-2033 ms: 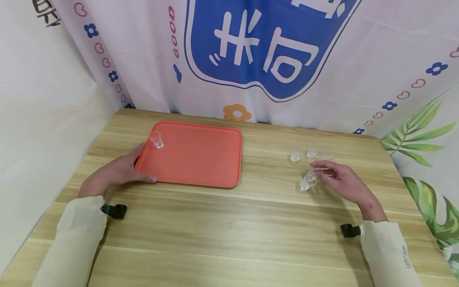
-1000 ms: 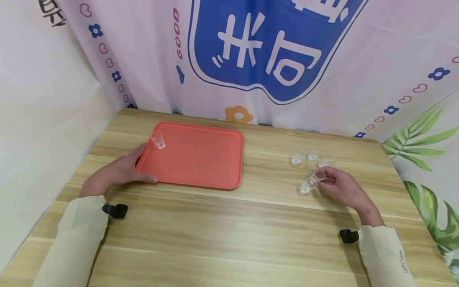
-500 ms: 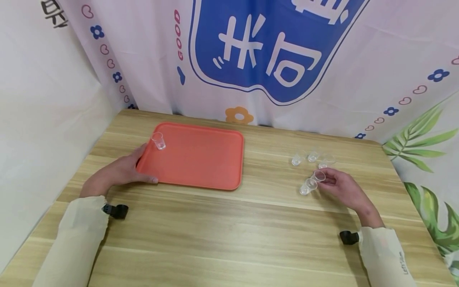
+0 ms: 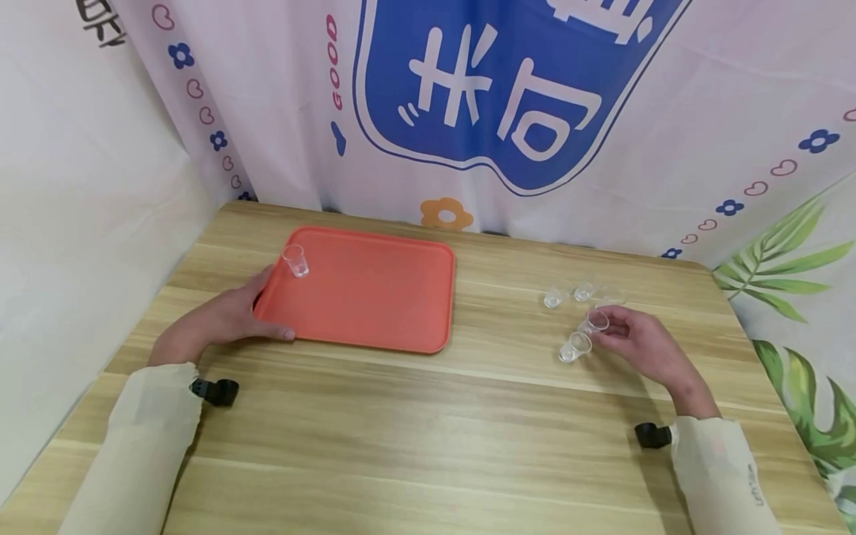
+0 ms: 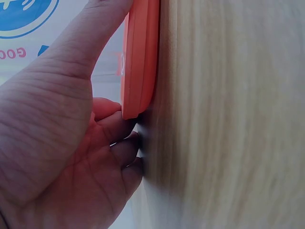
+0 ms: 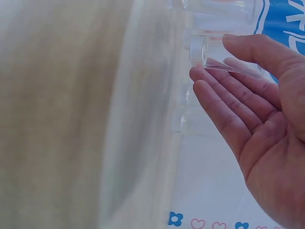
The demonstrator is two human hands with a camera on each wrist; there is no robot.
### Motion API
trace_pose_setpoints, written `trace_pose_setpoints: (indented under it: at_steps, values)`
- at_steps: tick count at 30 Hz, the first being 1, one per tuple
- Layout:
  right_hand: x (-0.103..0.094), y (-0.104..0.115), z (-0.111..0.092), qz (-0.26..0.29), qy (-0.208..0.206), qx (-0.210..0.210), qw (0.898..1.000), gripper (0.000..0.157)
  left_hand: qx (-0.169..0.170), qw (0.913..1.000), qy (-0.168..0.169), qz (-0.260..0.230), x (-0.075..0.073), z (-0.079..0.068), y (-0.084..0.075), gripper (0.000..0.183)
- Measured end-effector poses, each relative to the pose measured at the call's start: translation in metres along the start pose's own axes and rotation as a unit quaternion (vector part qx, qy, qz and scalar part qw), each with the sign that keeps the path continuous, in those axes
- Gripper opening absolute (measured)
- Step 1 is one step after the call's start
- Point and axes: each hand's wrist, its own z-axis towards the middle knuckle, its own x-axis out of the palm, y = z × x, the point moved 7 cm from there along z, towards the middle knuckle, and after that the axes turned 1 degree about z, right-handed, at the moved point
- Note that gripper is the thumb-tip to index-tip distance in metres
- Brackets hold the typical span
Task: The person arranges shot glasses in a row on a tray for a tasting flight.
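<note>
With thumb and fingers, my right hand [image 4: 642,345] pinches a clear shot glass [image 4: 594,322]. In the right wrist view this shot glass [image 6: 199,51] has its base a little off the tabletop. Just in front of it stands another shot glass [image 4: 575,348]. My left hand [image 4: 224,318] grips the near left corner of a red tray [image 4: 361,290], the thumb along its front edge. The left wrist view shows the fingers curled at the underside of the tray [image 5: 139,62]. One shot glass [image 4: 296,261] stands upright at the tray's far left.
Behind my right hand stand more shot glasses, a left one [image 4: 553,299], a middle one [image 4: 583,291] and a right one [image 4: 610,296] partly hidden by the fingers. A printed curtain [image 4: 281,111] hangs at the back edge of the wooden table [image 4: 414,446].
My right hand has closed its fingers on the shot glass and, in the last half second, raised it slightly away from its neighbour. My left hand has stayed on the tray.
</note>
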Motion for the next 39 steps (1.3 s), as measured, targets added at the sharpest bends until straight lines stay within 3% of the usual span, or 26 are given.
trace_pose_setpoints:
  at_steps: [13, 19, 39]
  values:
    - [-0.008, 0.015, 0.015, -0.005, -0.002, -0.018, 1.0, 0.032, 0.006, 0.9998, 0.0, -0.019, -0.001, 0.003, -0.002, 0.127]
    - [-0.007, 0.023, 0.023, -0.017, 0.004, -0.006, 1.0, 0.034, 0.009, 0.9997, -0.001, -0.02, 0.0, 0.002, -0.001, 0.126]
    - [0.021, 0.064, 0.048, 0.039, 0.012, -0.044, 0.998, 0.034, -0.002, 1.0, -0.001, -0.005, 0.0, 0.0, 0.001, 0.129]
